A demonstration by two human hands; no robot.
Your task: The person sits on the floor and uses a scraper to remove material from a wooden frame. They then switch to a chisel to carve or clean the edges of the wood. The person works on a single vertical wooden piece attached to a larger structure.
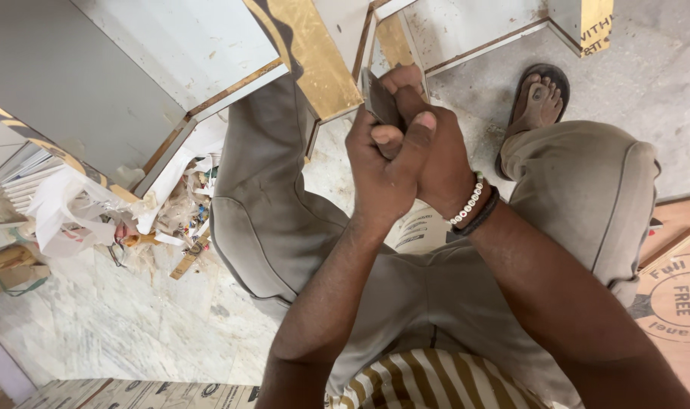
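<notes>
On the dusty marble floor (132, 333), our left hand (386, 163) and right hand (436, 151) clasp together, pinching a thin dark grey sanding sheet (380, 102) against the white laminated board's edge (358, 53).

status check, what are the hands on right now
Left hand and right hand clasped together round a small dark flat piece. Held against the white panel edge. Nothing between hands and panel.

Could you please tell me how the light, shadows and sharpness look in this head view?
Head view: soft even light, no hard glare; a dark shadow crosses the gold edge strip; the clasped left hand and right hand are sharp; wide-angle stretch bends the knees and the board edges.
</notes>
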